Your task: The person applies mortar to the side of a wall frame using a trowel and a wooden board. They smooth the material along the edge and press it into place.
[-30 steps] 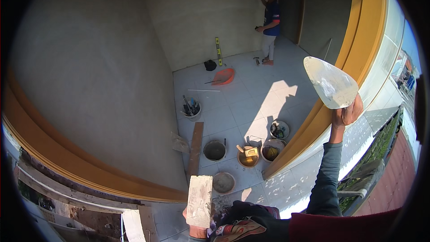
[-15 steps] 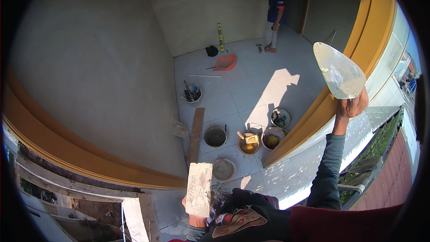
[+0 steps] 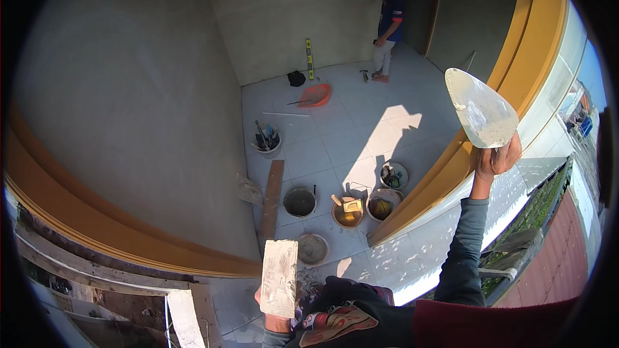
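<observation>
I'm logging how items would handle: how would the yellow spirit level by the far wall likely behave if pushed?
The spirit level would likely topple sideways, standing on its narrow end against the far wall. It would probably stay stiff, since its long body looks straight.

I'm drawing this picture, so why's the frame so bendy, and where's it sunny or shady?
In the head view, the fisheye lens bends the orange-brown frame; same head view, sunlight brightens a patch of the tiled floor and the left wall is shaded; head view again, the trowel looks fairly sharp.
</observation>
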`<state>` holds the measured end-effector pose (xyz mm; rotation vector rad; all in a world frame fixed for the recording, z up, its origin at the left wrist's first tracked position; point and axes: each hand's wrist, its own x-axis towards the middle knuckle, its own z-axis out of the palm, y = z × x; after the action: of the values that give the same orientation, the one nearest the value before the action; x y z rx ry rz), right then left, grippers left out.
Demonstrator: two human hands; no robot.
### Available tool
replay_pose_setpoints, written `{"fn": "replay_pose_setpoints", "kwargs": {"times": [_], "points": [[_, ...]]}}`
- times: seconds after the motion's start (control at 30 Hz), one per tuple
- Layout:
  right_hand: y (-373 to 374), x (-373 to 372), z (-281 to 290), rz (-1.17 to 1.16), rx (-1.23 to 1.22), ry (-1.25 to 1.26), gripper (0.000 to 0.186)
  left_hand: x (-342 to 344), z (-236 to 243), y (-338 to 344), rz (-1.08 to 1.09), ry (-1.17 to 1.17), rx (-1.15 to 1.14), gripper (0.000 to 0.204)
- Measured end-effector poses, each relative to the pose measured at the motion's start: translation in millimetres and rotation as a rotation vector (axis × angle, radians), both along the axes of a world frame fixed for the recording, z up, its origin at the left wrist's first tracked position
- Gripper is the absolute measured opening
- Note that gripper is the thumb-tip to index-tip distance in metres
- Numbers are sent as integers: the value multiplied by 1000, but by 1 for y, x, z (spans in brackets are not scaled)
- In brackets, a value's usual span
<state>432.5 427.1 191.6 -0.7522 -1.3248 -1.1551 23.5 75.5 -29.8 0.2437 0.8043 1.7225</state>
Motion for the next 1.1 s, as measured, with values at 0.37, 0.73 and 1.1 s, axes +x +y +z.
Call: {"fn": "replay_pose_setpoints", "kwargs": {"times": [0.37,0.73,1.1], "points": [[-3,-2,4,12,0,-26,41,2,4,3,135,-223,-73,47],[-4,-1,2,-19,-7,-22,43,-11,1,7,-65,-619,217,55],[0,3,-2,-30,-8,-15,44,-8,22,14,73,-352,-48,51]]}}
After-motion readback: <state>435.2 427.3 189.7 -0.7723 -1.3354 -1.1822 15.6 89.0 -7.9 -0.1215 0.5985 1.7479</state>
